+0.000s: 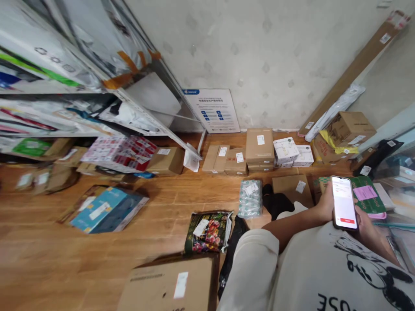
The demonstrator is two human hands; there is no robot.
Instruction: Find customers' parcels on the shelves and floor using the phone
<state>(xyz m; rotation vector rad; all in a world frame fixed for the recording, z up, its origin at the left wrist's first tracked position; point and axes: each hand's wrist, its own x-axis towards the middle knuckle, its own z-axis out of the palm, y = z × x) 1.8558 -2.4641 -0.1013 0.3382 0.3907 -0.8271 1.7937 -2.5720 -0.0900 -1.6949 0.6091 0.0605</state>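
A smartphone (344,203) with a lit, mostly white screen and a red button near its bottom is held upright in front of my light T-shirt. My left hand (325,203) grips the phone's left edge. On its right edge and partly behind it, my right hand (365,221) is closed around the phone, with most of its fingers hidden. Just beyond my hands lie a flat cardboard box (285,185) with a white label and a green parcel (365,183) with a pink label.
Along the patterned wall stand brown cartons (259,147), white boxes (285,149) and a long cardboard tube (353,71). A parcel-filled shelf (149,119) is at the left. A blue box (103,211), a flower-printed bag (209,231) and a large carton (162,285) lie on the wooden floor.
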